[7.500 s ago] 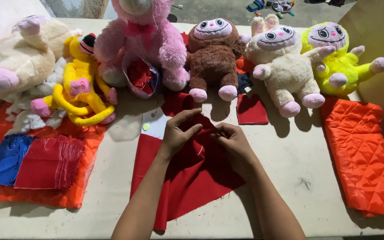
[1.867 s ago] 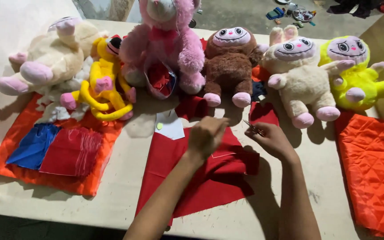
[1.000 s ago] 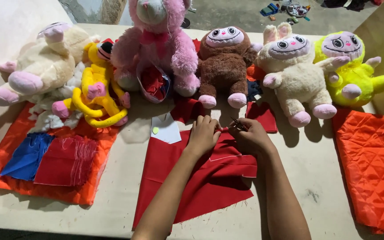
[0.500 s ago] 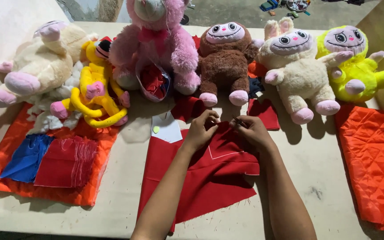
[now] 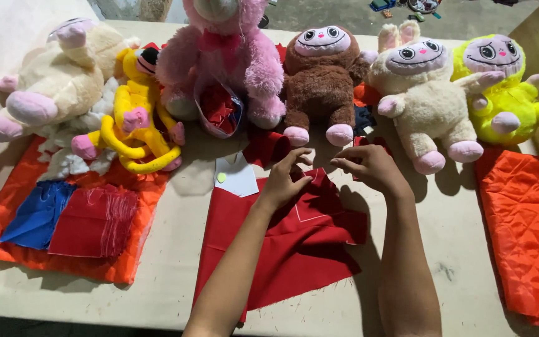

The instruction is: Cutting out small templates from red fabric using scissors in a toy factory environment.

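A dark red piece of cloth [image 5: 282, 249] lies spread on the pale table in front of me, with a chalk outline drawn on it. My left hand [image 5: 285, 178] rests on the cloth's upper edge, fingers bent and pressing it down. My right hand [image 5: 369, 167] hovers just right of it, thumb and fingers pinched together over the cloth's top edge; whether they hold anything small I cannot tell. A white paper pattern [image 5: 235, 175] lies just left of my left hand.
Plush toys line the back: cream [image 5: 57, 81], yellow [image 5: 132, 112], pink [image 5: 226, 56], brown [image 5: 319, 75], cream rabbit [image 5: 422, 93], neon yellow [image 5: 506, 87]. Orange quilted fabric [image 5: 525, 231] lies right. Another orange piece [image 5: 14, 206] at left carries blue [image 5: 35, 212] and red [image 5: 95, 221] cut stacks.
The hands, close together pinching the cloth's top edge half a second ago, have moved slightly apart. My left hand is now flatter on the cloth. The view has shifted a little.
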